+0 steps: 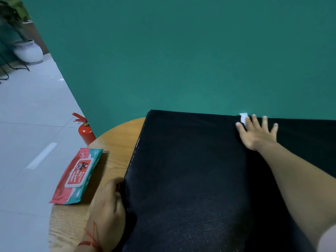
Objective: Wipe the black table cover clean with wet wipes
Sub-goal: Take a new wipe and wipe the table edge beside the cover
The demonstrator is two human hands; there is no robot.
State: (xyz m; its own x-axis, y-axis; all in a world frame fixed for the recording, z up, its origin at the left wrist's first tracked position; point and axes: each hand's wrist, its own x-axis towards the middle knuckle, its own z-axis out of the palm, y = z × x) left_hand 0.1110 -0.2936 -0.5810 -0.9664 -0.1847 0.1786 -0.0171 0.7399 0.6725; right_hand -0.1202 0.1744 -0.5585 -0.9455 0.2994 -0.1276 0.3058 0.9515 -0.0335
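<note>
White wet wipe (243,118) at far edge of black table cover (181,170), under fingers of right hand (258,133) spread flat, arm stretched far, left hand (107,202) gripping near left edge of cover

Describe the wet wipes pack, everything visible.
The wet wipes pack is a flat, soft plastic pouch, red and teal, with a white-rimmed red flip lid that looks closed, printed "Wipes" with a cartoon face. It lies flat and diagonal near the wooden table's left edge, apart from the black cover. The left hand is close, not visibly touching.
</note>
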